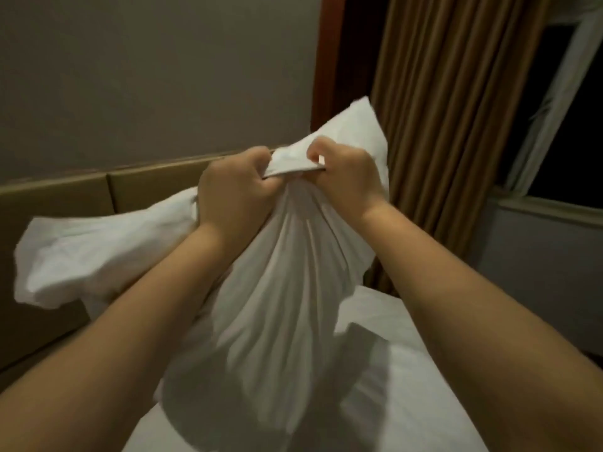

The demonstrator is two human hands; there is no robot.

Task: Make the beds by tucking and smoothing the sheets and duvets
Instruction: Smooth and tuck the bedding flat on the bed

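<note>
One white pillowcase (277, 288) hangs above the bed (408, 386), bulging as if stuffed, its filling hidden. The left hand (231, 190) and right hand (346, 177) both clench its bunched open end. A second pillow (98, 249) lies at the bed's head, against the headboard (65, 194).

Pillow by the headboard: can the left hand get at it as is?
Likely yes, once freed. The pillow lies just left of the left hand with nothing between, but that hand grips the bunched white cloth.
</note>
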